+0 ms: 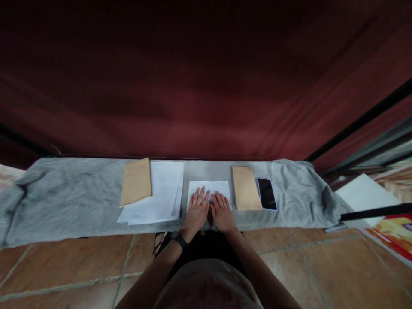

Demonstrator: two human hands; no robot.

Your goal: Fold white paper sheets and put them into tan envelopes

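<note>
Both my hands lie flat on a white sheet of paper [210, 185] in front of me on the grey cloth. My left hand [197, 209], with a dark watch [179, 239] on its wrist, has its fingers spread over the sheet's left half. Beside it, my right hand [222, 212] presses on the right half, fingers stretched out. The hands cover the lower part of the sheet. Right of the sheet lies a brown envelope [246, 189]. To the left, a second brown envelope [136, 181] overlaps a few loose white sheets [165, 195].
A phone [267, 194] with a dark screen lies right of the right-hand envelope. Grey cloth [80, 197] covers the narrow surface. A dark red fabric wall [206, 86] rises behind it. Tiled floor [80, 266] shows below, with a red and yellow printed item [394, 231] at the right.
</note>
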